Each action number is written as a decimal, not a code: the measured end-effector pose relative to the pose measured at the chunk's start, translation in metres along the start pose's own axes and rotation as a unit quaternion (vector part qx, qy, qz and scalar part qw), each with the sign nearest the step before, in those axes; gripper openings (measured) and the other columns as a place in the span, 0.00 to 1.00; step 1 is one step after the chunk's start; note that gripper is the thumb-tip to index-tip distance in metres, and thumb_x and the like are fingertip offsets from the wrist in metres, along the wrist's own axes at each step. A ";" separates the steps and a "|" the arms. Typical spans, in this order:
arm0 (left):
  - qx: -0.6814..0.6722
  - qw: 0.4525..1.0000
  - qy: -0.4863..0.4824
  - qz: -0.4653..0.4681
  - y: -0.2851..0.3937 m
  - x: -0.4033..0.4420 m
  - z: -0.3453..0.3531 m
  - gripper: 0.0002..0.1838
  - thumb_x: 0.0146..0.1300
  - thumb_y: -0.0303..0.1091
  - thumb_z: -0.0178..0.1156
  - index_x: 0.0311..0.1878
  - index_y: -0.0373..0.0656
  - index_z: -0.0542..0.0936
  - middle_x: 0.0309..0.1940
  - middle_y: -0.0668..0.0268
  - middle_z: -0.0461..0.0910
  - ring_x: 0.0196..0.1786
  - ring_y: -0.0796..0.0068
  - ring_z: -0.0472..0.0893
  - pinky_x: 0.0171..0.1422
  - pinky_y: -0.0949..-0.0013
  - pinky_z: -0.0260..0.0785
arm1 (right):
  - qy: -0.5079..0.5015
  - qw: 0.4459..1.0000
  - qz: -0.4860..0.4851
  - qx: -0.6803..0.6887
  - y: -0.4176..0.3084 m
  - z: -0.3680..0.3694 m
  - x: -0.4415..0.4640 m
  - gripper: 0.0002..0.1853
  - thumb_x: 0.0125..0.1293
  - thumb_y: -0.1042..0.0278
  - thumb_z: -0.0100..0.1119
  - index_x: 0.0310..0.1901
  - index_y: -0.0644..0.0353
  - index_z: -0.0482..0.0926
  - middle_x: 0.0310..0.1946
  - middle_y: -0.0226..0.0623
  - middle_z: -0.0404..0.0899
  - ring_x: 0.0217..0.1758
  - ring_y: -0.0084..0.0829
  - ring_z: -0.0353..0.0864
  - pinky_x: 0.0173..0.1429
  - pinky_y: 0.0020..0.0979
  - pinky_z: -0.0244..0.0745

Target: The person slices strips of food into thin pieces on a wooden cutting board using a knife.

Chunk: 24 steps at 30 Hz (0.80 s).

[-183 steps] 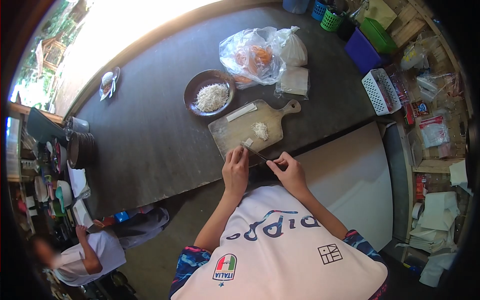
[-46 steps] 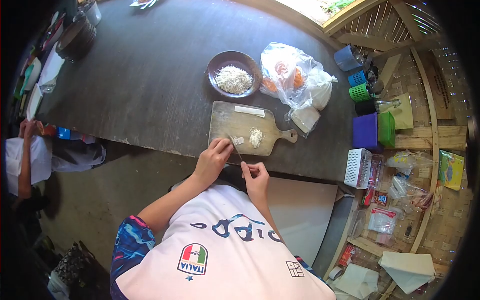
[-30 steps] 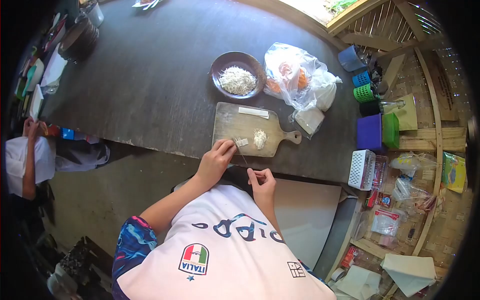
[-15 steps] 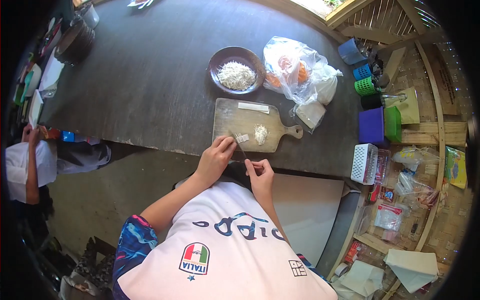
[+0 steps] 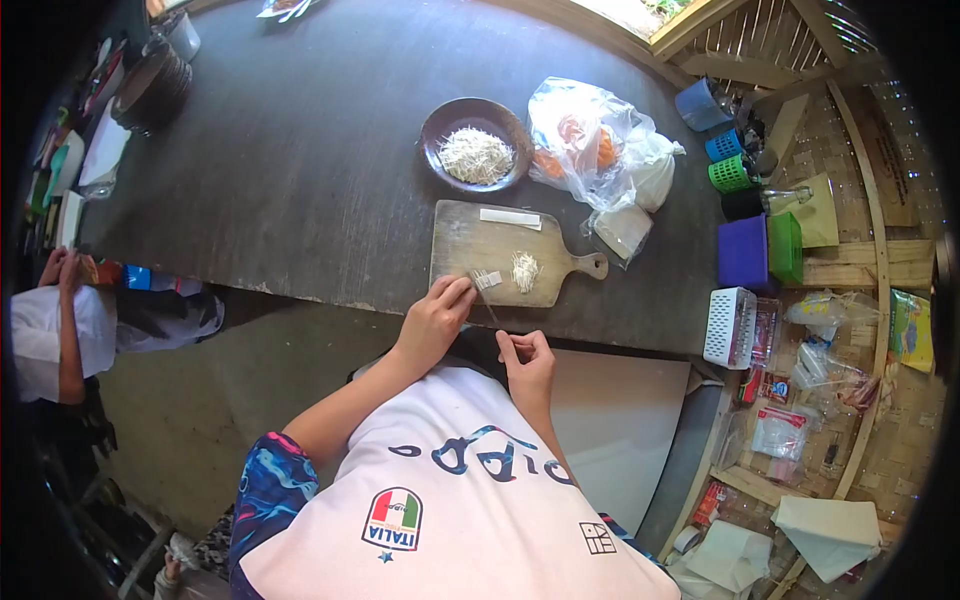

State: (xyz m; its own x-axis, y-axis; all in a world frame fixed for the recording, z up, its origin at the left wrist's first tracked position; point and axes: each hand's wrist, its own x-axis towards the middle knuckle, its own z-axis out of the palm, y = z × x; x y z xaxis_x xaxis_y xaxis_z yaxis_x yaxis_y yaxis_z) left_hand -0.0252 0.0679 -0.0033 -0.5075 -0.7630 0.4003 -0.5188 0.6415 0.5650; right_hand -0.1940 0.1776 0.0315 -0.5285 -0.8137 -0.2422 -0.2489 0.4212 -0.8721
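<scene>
The right hand (image 5: 527, 360) is gripping a knife (image 5: 491, 311), while the left hand (image 5: 436, 318) is resting its fingers (image 5: 459, 289) by the blade (image 5: 482, 292) and small pale pieces (image 5: 491, 280). On the cutting board (image 5: 455, 245), a pale strip (image 5: 510, 218) is lying near the far edge and shreds (image 5: 524, 271) are sitting in a heap. Beyond, a dark bowl (image 5: 433, 143) is holding more shreds (image 5: 475, 156), and a plastic bag (image 5: 568, 112) is resting beside it on the bench (image 5: 300, 180).

Knife (image 5: 490, 308) — handle end hidden in right hand (image 5: 528, 364) | plate (image 5: 276, 9) — cut by top edge
</scene>
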 end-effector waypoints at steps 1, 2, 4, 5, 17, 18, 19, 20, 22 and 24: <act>0.000 1.000 0.001 0.001 0.000 0.001 -0.001 0.17 0.66 0.24 0.71 0.58 0.35 0.88 0.59 0.62 0.85 0.65 0.57 0.85 0.63 0.58 0.85 | -0.005 1.000 -0.011 0.020 0.002 0.002 0.004 0.15 0.77 0.64 0.79 0.41 0.64 0.82 0.30 0.33 0.88 0.33 0.18 0.84 0.40 0.25 0.76; 0.001 1.000 0.002 0.002 0.001 0.002 -0.002 0.17 0.66 0.24 0.71 0.58 0.35 0.88 0.59 0.62 0.85 0.65 0.57 0.85 0.63 0.58 0.85 | -0.010 0.999 -0.022 0.041 0.005 0.005 0.008 0.15 0.77 0.64 0.79 0.40 0.64 0.82 0.29 0.33 0.88 0.33 0.18 0.84 0.40 0.25 0.76; 0.002 1.000 0.003 0.001 0.002 0.001 -0.001 0.16 0.67 0.24 0.72 0.58 0.35 0.88 0.60 0.62 0.85 0.64 0.57 0.85 0.62 0.58 0.85 | -0.014 0.998 -0.026 0.054 0.006 0.007 0.006 0.15 0.77 0.62 0.79 0.41 0.64 0.83 0.30 0.34 0.88 0.33 0.20 0.86 0.41 0.26 0.77; 0.004 1.000 0.004 0.004 0.000 0.002 -0.002 0.16 0.67 0.24 0.72 0.57 0.35 0.88 0.60 0.62 0.85 0.64 0.57 0.85 0.62 0.58 0.85 | -0.012 0.999 -0.023 0.046 0.004 0.006 0.006 0.17 0.76 0.59 0.79 0.41 0.64 0.83 0.31 0.35 0.89 0.33 0.22 0.87 0.42 0.27 0.79; -0.019 1.000 -0.007 -0.009 -0.001 0.003 -0.004 0.16 0.67 0.23 0.71 0.58 0.36 0.89 0.59 0.63 0.85 0.64 0.56 0.84 0.63 0.56 0.84 | 0.000 1.000 0.003 0.009 -0.002 0.008 0.004 0.20 0.76 0.55 0.79 0.41 0.64 0.83 0.31 0.40 0.91 0.35 0.27 0.93 0.43 0.30 0.82; -0.018 1.000 -0.006 -0.007 -0.001 0.003 -0.005 0.16 0.67 0.23 0.72 0.58 0.36 0.89 0.58 0.63 0.85 0.64 0.56 0.84 0.63 0.56 0.84 | 0.000 1.000 0.017 0.002 -0.001 0.005 0.000 0.20 0.75 0.54 0.79 0.41 0.64 0.83 0.31 0.40 0.92 0.35 0.27 0.93 0.43 0.31 0.82; -0.018 1.000 -0.005 -0.005 0.000 0.004 -0.006 0.16 0.67 0.23 0.72 0.57 0.36 0.89 0.58 0.63 0.85 0.64 0.56 0.84 0.63 0.56 0.84 | -0.001 1.000 0.014 0.007 0.002 0.005 -0.001 0.20 0.75 0.55 0.80 0.41 0.64 0.83 0.31 0.39 0.92 0.35 0.27 0.93 0.43 0.31 0.82; -0.019 1.000 -0.005 -0.003 0.000 0.005 -0.006 0.16 0.67 0.23 0.72 0.57 0.36 0.89 0.58 0.63 0.85 0.64 0.56 0.84 0.63 0.56 0.84 | -0.002 1.000 0.011 0.012 0.007 0.007 0.002 0.20 0.75 0.55 0.80 0.41 0.63 0.83 0.30 0.39 0.92 0.35 0.27 0.93 0.44 0.31 0.82; -0.017 1.000 -0.001 0.004 -0.001 0.006 -0.005 0.15 0.67 0.23 0.72 0.57 0.37 0.89 0.58 0.63 0.85 0.64 0.56 0.84 0.63 0.57 0.84 | -0.002 1.000 0.006 0.017 0.006 0.009 0.007 0.19 0.75 0.55 0.80 0.41 0.63 0.83 0.30 0.38 0.92 0.35 0.27 0.93 0.44 0.31 0.82; -0.014 1.000 -0.001 0.008 -0.001 0.004 -0.006 0.14 0.68 0.24 0.71 0.56 0.36 0.89 0.58 0.63 0.85 0.64 0.57 0.85 0.62 0.57 0.85 | 0.000 1.000 0.002 0.020 0.000 0.014 0.011 0.19 0.75 0.55 0.80 0.41 0.63 0.83 0.29 0.37 0.92 0.35 0.27 0.93 0.44 0.31 0.82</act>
State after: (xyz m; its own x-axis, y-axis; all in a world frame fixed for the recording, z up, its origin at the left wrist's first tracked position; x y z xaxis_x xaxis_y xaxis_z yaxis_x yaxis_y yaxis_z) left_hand -0.0224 0.0632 0.0021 -0.5178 -0.7518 0.4082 -0.4901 0.6518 0.5787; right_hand -0.1887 0.1635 0.0227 -0.5300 -0.8114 -0.2463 -0.2129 0.4085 -0.8876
